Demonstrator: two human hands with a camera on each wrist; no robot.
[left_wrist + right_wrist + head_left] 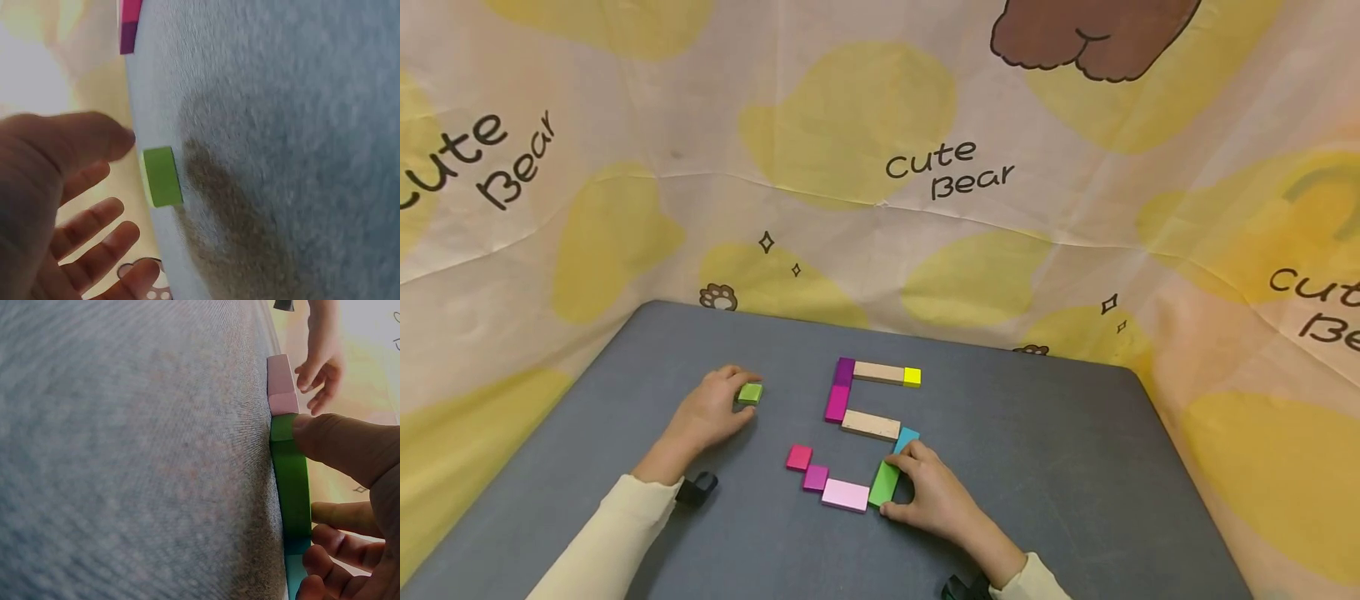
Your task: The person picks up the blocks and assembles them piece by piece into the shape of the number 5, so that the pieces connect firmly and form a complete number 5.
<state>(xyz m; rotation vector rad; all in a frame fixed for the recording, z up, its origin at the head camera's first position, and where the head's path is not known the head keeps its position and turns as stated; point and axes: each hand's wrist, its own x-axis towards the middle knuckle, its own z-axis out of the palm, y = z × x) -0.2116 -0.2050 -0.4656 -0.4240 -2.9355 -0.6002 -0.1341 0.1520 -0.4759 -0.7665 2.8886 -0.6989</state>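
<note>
My left hand [713, 408] is spread around a small light-green block [750, 393] on the table's left part. In the left wrist view, a gap shows between the thumb [94, 137] and that block [164, 177]. My right hand [934, 493] pinches a longer green block [883, 483] lengthwise, thumb at its near end and fingers at its far end. In the right wrist view this block [292, 481] lies in line between a pink block [282, 378] and a blue block [295, 575].
The flat blocks form a 5-like outline: purple [844, 372], magenta [837, 403], wooden [880, 373], yellow [912, 377], another wooden block [871, 424], light pink [846, 495], a small magenta one [816, 478] and red-pink [799, 457]. Patterned cloth [850, 167] hangs behind the grey table [1037, 433].
</note>
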